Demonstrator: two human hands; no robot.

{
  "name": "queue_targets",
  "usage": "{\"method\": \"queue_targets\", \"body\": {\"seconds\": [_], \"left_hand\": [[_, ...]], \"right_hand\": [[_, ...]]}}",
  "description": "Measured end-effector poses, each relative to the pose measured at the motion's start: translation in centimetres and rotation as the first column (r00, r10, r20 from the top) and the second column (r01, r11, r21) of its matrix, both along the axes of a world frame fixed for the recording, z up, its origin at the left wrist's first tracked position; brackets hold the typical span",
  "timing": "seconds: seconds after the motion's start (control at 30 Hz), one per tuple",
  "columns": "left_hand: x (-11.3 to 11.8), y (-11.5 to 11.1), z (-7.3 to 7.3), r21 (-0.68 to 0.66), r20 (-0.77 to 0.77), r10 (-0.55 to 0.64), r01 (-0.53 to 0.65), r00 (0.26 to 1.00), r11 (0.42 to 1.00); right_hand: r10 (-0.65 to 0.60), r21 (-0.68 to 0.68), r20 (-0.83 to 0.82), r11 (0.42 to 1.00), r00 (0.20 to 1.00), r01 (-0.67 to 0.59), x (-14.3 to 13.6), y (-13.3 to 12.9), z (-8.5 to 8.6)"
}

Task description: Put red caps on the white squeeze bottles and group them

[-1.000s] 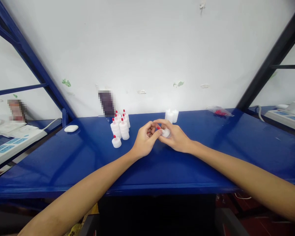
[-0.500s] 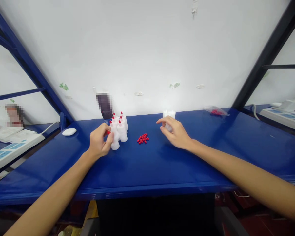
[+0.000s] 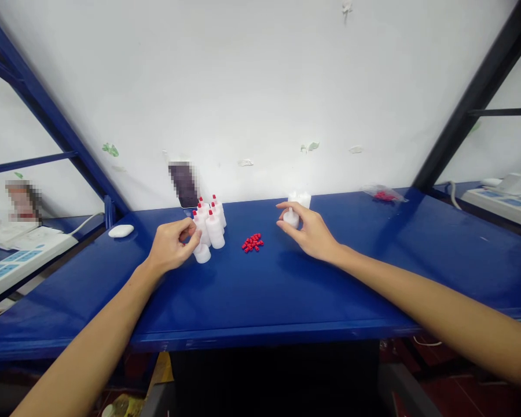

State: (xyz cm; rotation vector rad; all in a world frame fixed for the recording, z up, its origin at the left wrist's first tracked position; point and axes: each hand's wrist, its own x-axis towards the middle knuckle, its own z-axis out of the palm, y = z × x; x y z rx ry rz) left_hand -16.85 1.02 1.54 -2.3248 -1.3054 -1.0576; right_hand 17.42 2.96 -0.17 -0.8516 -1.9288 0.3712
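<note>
On the blue table, my left hand (image 3: 172, 244) pinches the top of the nearest white squeeze bottle (image 3: 202, 254) with thumb and forefinger, hiding its tip. Behind it stands a cluster of upright white squeeze bottles (image 3: 216, 233) with red tip caps. Over at the right, my right hand (image 3: 311, 231) curls its thumb and fingers around an uncapped white squeeze bottle (image 3: 291, 218), whose pointed nozzle shows between them. More white bottles (image 3: 304, 200) stand just behind that hand, partly hidden. Between my hands lies a small pile of loose red caps (image 3: 252, 242).
A clear plastic bag with red caps (image 3: 385, 196) rests at the back right. A phone (image 3: 183, 184) leans on the wall behind the capped bottles. A white oval object (image 3: 121, 231) sits at the left. Power strips (image 3: 11, 266) lie beyond the table's sides.
My right hand has shifted around the uncapped bottle, which now shows between thumb and fingers. The red cap seen at my left fingertips is now hidden by them.
</note>
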Motion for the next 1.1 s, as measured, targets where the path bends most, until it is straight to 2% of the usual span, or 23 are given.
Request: {"method": "queue_targets", "body": {"seconds": [0.1,0.2,0.33,0.47,0.63,0.73,0.8,0.87,0.97,1.03,1.1], "left_hand": [[0.2,0.1,-0.2,-0.012,0.032,0.022,-0.021,0.999,1.000],[0.6,0.2,-0.5,-0.007,0.045,0.020,-0.020,0.999,1.000],[1.4,0.2,-0.7,0.067,0.160,0.037,-0.048,0.986,0.997],[1.9,0.2,-0.7,0.029,0.242,0.038,-0.046,0.969,0.999],[2.0,0.4,-1.0,-0.008,0.249,0.053,-0.053,0.967,0.999],[2.0,0.5,-1.2,0.093,0.268,0.056,-0.084,0.962,0.992],[2.1,0.3,-1.3,0.153,0.321,0.050,-0.103,0.946,0.983],[2.4,0.1,-1.5,0.105,0.409,0.053,-0.104,0.911,0.989],[3.0,-0.1,-2.2,-0.105,0.527,0.126,-0.083,0.840,0.991],[3.3,0.0,-2.9,-0.223,0.552,0.182,-0.066,0.814,0.973],[3.5,0.4,-3.5,-0.270,0.549,0.203,-0.057,0.811,0.961]], "right_hand": [[-0.004,-0.039,-0.071,0.999,0.997,0.001,-0.1,-0.2,0.0],[-0.025,0.001,-0.089,1.000,0.996,0.026,-0.1,-0.3,-0.1],[-0.100,0.086,-0.009,0.991,0.995,0.100,-0.1,-0.5,-0.1],[-0.182,0.113,0.058,0.978,0.982,0.174,-0.2,-0.6,0.1],[-0.115,0.034,-0.005,0.993,0.993,0.116,-0.2,-0.5,0.0],[-0.074,-0.012,-0.060,0.997,0.995,0.073,-0.2,-0.4,-0.3],[-0.068,0.006,-0.068,0.998,0.995,0.069,-0.1,-0.3,-0.3],[-0.061,0.036,-0.055,0.997,0.997,0.063,-0.1,-0.4,-0.2],[-0.032,0.058,-0.020,0.998,0.999,0.033,-0.1,-0.4,-0.1],[-0.019,0.055,-0.001,0.998,1.000,0.019,-0.1,-0.5,-0.1],[-0.013,0.046,0.011,0.999,1.000,0.013,-0.1,-0.5,-0.1]]}}
